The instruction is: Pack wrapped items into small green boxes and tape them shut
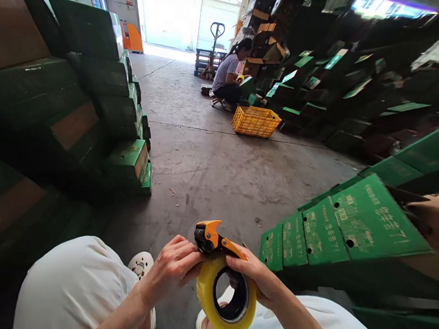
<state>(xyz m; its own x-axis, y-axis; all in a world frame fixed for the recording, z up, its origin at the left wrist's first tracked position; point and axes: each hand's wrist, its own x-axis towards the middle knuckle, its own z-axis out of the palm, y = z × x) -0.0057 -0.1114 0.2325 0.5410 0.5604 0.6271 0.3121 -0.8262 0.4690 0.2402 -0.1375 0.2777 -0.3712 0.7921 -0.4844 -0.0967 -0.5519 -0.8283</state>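
A tape dispenser (pixel 209 236) with an orange and black head is held up above my lap. It carries a wide roll of yellow packing tape (pixel 207 294) on a black core. My right hand (pixel 261 278) wraps around the right side of the dispenser, its thumb over the orange handle. My left hand (pixel 175 261) is closed at the left, its fingers bent against the tape just under the dispenser head. The left fingertips are partly hidden behind the roll.
Green printed cartons (pixel 342 221) stand in a row at my right. Stacked green boxes (pixel 130 157) rise on the left. Farther off are a yellow crate (pixel 257 121), a crouching person (pixel 229 74) holding tape, a pallet jack (pixel 212 50) and a large heap of cartons (pixel 322 83).
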